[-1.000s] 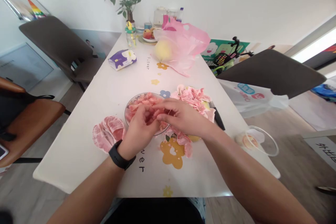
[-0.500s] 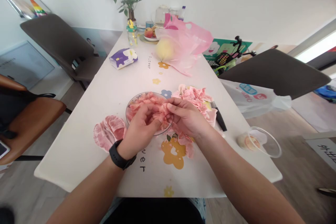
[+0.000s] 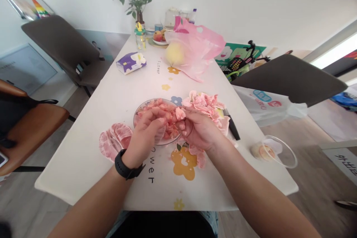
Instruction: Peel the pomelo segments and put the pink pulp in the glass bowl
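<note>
While the right hand (image 3: 202,131) pinches a pale pink piece (image 3: 180,113) over the plate (image 3: 142,105) of pulp (image 3: 170,131), the left hand (image 3: 144,131) stands half-curled across the near-left rim, its hold unclear. Step apparently in hand: peeling the pulp; next move seemingly calls for a light grip. Adjacent: pink peelings (image 3: 205,103), right; citrus segments (image 3: 113,139), left.

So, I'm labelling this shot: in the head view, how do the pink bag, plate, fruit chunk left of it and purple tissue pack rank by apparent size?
1. Pink bag
2. Plate, partly covered
3. Fruit chunk, nearer the camera than the pack
4. Purple tissue pack
</note>
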A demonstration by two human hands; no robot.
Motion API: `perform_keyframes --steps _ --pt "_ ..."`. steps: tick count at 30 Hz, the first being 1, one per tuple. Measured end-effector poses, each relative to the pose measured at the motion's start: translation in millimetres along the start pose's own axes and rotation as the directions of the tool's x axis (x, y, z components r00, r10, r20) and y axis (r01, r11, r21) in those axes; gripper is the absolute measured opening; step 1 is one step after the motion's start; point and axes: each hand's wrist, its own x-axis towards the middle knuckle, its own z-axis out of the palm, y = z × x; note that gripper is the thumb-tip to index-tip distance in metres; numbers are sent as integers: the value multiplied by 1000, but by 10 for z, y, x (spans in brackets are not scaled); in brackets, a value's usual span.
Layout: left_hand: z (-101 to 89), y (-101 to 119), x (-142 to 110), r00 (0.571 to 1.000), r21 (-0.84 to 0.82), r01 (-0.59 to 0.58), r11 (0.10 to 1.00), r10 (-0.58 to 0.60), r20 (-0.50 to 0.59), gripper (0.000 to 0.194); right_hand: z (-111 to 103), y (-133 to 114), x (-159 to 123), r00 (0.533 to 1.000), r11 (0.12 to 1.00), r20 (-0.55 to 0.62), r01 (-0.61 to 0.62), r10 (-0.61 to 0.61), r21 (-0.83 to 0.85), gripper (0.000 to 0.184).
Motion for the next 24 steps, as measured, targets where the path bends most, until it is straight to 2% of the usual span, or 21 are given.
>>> perform_keyframes --steps 3,5,8,10,13,15,16,18,20,22,24 --pt "-20 4 16 999 -74 33 997 -30 43 16 29 28 -10 998 998 -26 -49 50 29 18" --pt "-21 12 9 998 -64 38 997 -35 50 17 49 51 -16 997 997 -28 -64 65 37 19" --pt "-2 29 -22 998 53 25 998 -27 52 29 71 87 -20 997 996 9 -74 74 40 20" --pt "14 33 -42 995 131 -5 991 -8 96 41 79 114 -21 997 997 31 -72 71 24 23" --pt "28 25 -49 988 161 -38 986 13 156 43 73 151 -26 999 996 6 -32 33 -84 29" --pt "25 19 -40 991 182 -33 983 9 130 37 49 157 -39 999 967 -26 29 -36 -253 30" --pt "21 20 -34 994 197 -31 980 9 109 35 32 149 -51 995 930 -34 75 -94 -360 28" --pt "12 30 -23 997 207 -15 978 -1 79 35 -9 114 -82 969 799 -6 199 -245 -568 20" --pt "2 47 -14 997 178 13 984 -26 73 36 -50 59 -119 916 608 121 348 -383 -714 25" --pt "-9 59 -5 994 145 61 988 -73 83 35 -82 4 -148 857 427 299 477 -419 -768 38" --pt "-21 59 3 990 132 92 987 -106 98 31 -101 -35 -161 820 319 400 539 -410 -779 38"
